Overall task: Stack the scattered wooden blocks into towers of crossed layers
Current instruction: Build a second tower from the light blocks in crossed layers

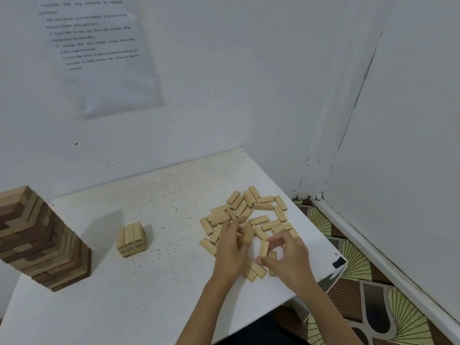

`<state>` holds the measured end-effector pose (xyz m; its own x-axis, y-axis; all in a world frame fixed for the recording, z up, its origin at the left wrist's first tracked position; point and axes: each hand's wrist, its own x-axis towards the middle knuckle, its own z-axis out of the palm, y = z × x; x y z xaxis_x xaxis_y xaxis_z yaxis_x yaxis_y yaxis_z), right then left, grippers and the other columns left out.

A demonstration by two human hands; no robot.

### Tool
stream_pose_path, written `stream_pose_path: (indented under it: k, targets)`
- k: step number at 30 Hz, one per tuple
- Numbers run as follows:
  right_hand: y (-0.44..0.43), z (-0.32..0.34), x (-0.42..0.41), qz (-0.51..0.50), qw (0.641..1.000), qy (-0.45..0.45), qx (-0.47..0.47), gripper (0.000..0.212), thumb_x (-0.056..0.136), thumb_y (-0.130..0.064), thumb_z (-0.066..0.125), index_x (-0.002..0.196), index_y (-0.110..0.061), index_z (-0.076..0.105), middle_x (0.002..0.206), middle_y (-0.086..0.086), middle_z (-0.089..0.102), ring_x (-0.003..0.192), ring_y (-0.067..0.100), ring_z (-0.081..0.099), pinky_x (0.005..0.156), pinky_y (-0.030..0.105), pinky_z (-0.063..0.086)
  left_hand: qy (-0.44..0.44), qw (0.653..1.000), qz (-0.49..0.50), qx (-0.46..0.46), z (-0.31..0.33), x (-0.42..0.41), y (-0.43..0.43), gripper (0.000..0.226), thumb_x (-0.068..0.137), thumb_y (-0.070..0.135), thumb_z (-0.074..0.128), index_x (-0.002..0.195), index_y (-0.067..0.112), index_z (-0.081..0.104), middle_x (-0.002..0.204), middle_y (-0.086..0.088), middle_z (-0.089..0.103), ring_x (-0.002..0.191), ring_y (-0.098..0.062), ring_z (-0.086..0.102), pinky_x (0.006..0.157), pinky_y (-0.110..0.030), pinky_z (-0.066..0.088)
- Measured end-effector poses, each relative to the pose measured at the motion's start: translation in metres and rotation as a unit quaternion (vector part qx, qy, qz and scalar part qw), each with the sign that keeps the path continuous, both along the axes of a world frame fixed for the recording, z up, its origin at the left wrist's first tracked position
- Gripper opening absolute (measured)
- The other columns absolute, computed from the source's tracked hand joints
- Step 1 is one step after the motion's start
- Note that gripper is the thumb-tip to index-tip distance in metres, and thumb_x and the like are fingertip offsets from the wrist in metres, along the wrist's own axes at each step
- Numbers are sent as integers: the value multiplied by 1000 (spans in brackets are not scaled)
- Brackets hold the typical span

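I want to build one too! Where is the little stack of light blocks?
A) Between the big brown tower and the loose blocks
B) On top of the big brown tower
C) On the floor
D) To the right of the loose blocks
A: the little stack stands on the table, with the big brown tower to its left and the loose blocks to its right.

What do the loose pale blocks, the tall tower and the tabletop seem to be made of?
Loose pale blocks: light unfinished-looking wood, matte, faint lengthwise grain lines. Tall tower: wood in mixed tan and dark brown, probably stained or different species, smooth. Tabletop: likely white-painted or laminated board, matte, speckled with wear.
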<state>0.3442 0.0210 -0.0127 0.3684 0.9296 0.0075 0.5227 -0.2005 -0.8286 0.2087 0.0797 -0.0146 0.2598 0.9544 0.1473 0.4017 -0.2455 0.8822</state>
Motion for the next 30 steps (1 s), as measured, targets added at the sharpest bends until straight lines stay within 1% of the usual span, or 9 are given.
stream_pose_path:
  k: [2,5,9,13,15,18,21,25,30]
  targets:
    - [-1,2,-1,-15,997,81,12,42,60,-15,91,87,-23,60,81,-9,66,80,-1,58,75,26,38,-14,1000,-1,-20,0,0,0,57,90,-6,54,135,27,47,116,6,49,102,-13,55,91,-28,49]
    - [1,7,5,-38,985,163,29,32,67,-6,85,89,-16,63,78,-2,69,61,-5,54,65,19,38,-66,995,-4,-72,6,1,-1,54,94,-8,45,137,26,45,111,11,53,100,-3,53,88,-16,45]
    - [8,16,18,-66,961,264,41,20,81,-9,76,96,-21,70,78,-4,70,71,2,61,63,11,45,-132,979,-2,-158,11,9,5,53,93,-7,47,134,27,48,105,1,55,93,-10,54,75,-14,44]
    - [22,23,32,-66,942,329,10,20,95,-8,54,108,-19,66,94,14,70,87,19,68,83,34,52,-95,982,-3,-166,10,19,10,44,94,1,43,124,31,56,119,4,51,101,-15,55,78,-18,48]
    - [32,25,36,-66,939,338,-10,20,96,-6,43,107,-14,57,90,15,65,81,20,65,79,33,53,-85,985,-2,-153,9,23,13,39,94,3,45,118,31,58,118,6,49,105,-17,54,88,-27,49]
    - [48,23,40,-40,955,290,-48,22,94,-1,38,101,-14,54,69,4,49,61,14,46,59,21,40,-79,989,9,-124,9,24,18,37,92,1,53,110,32,61,118,7,52,101,-14,55,83,-18,47]
    - [60,18,41,21,972,219,-79,22,91,-2,48,103,-14,62,67,-4,48,52,7,39,53,19,33,-74,994,2,-87,10,22,24,38,92,-1,55,108,32,63,118,6,54,101,-13,57,82,-15,47]
    - [75,13,35,72,996,5,-46,25,88,-13,64,112,-22,64,98,-5,54,66,0,54,62,13,42,-82,993,27,-83,7,19,32,31,91,0,59,109,25,66,116,3,56,96,-13,61,82,-21,52]
    - [86,7,29,114,968,-199,-98,42,91,-33,63,131,-23,56,126,1,44,92,18,59,70,21,39,-107,988,58,-91,5,17,35,32,88,4,66,105,30,67,114,5,62,93,-13,63,81,-33,57]
